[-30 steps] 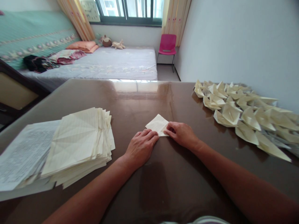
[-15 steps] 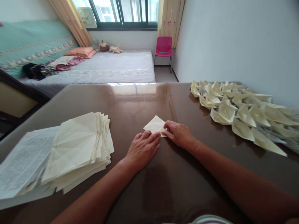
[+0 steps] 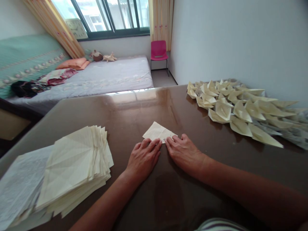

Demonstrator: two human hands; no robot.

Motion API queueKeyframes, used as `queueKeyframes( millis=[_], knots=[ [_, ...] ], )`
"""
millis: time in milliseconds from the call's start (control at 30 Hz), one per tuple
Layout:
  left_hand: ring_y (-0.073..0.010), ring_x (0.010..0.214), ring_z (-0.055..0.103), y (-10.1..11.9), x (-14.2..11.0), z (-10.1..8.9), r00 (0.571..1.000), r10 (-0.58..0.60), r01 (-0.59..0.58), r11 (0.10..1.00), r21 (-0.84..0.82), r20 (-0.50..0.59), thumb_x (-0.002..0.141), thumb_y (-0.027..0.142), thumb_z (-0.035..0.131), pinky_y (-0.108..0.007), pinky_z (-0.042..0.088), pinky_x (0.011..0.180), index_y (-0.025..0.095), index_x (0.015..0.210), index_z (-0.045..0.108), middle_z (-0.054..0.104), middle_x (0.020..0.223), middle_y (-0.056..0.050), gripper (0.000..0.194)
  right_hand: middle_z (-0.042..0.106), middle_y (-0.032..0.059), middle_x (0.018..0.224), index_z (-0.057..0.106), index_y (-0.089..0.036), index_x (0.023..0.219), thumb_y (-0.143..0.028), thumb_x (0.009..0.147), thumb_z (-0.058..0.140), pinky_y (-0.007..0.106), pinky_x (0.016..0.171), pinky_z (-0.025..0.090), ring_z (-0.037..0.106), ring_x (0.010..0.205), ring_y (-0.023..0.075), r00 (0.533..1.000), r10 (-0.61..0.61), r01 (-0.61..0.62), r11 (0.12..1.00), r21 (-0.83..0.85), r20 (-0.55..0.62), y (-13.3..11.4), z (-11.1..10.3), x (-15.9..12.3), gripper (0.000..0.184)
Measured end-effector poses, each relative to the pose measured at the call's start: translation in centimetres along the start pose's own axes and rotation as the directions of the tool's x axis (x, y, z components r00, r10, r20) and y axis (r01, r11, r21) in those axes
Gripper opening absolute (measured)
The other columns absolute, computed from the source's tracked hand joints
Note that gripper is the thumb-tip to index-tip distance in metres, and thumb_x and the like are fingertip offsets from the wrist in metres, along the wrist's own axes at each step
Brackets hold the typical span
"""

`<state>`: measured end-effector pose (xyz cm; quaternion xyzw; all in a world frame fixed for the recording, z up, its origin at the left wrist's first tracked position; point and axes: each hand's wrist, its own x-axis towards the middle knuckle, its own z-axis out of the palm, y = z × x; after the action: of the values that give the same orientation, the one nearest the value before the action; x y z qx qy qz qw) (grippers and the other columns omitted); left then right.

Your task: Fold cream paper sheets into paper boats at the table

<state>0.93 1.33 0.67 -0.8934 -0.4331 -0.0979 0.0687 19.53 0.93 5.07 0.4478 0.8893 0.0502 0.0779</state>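
Got the left hand [image 3: 144, 157] palm down and loosely open, fingertips on the near edge of the folded paper [image 3: 155, 130], gripping nothing. Doing likewise with the right hand [image 3: 185, 155], loosely open too, fingers slightly curled onto that edge just beside the left. Probably pressing from both sides to flatten the layers against the hard worktop [image 3: 125, 118]. Lying centrally in front of the body, so easy to reach with either. Off to the left, see a fanned stack of creased sheets [image 3: 69, 157] overlapping some printed sheets [image 3: 21, 173], likely for handy access. Off to the right, spot folded paper boats [image 3: 222, 110] bunched together, probably to save elbow room.
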Motion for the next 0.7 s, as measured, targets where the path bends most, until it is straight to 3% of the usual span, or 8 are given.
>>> queueKeyframes(
  millis=[167,267,400,533,700],
  knots=[
    [-0.0215,0.116,0.049,0.0,0.0,-0.2,1.0,0.005,-0.005,1.0,0.006,-0.007,0.096,0.034,0.045,-0.037,0.044,0.09,0.03,0.128,0.055,0.057,0.133,0.001,0.034,0.064,0.0163,0.095,0.07,-0.013,0.09,-0.007,0.085,0.047,0.043,0.07,0.04,0.056,0.091,0.0291,0.994,0.071,-0.072,0.997,0.009,0.085,0.6,-0.6,-0.3,0.025],
    [-0.0221,0.116,0.049,0.2,0.1,-0.3,1.0,0.005,-0.005,1.0,-0.008,-0.001,0.095,0.032,0.045,-0.038,0.044,0.09,0.029,0.129,0.054,0.057,0.132,0.0,0.035,0.064,0.0167,0.09,0.071,-0.014,0.084,-0.007,0.084,0.049,0.042,0.068,0.04,0.056,0.087,0.0294,0.993,0.097,-0.1,0.994,0.05,0.065,1.0,-1.0,-0.3,0.023],
    [-0.0233,0.114,0.05,-0.1,0.1,-0.2,1.0,0.0,-0.001,0.999,-0.046,-0.007,0.095,0.031,0.045,-0.039,0.044,0.089,0.027,0.128,0.055,0.059,0.129,-0.003,0.035,0.064,0.0153,0.101,0.066,-0.014,0.101,-0.01,0.088,0.047,0.037,0.066,0.042,0.058,0.089,0.0263,0.994,0.084,-0.075,0.99,0.12,-0.071,0.6,-0.6,0.5,0.023],
    [-0.0223,0.115,0.049,-1.7,-0.2,-0.1,1.0,-0.005,0.003,0.992,-0.126,-0.018,0.096,0.027,0.043,-0.038,0.045,0.093,0.025,0.13,0.053,0.06,0.128,-0.004,0.036,0.063,0.0144,0.11,0.062,-0.015,0.112,-0.012,0.092,0.043,0.034,0.069,0.044,0.058,0.092,0.0251,0.994,0.049,-0.039,0.994,0.102,-0.097,0.3,1.1,1.5,0.028],
    [-0.0231,0.122,0.044,-4.1,-1.0,0.0,0.992,-0.122,0.115,0.979,-0.167,-0.036,0.092,0.017,0.043,-0.041,0.04,0.106,0.02,0.135,0.047,0.052,0.137,-0.005,0.043,0.062,0.0146,0.119,0.061,-0.015,0.116,-0.015,0.093,0.043,0.039,0.08,0.045,0.056,0.101,0.0279,0.986,0.03,-0.015,0.996,0.091,-0.166,1.4,2.5,2.2,0.029]
  ],
)
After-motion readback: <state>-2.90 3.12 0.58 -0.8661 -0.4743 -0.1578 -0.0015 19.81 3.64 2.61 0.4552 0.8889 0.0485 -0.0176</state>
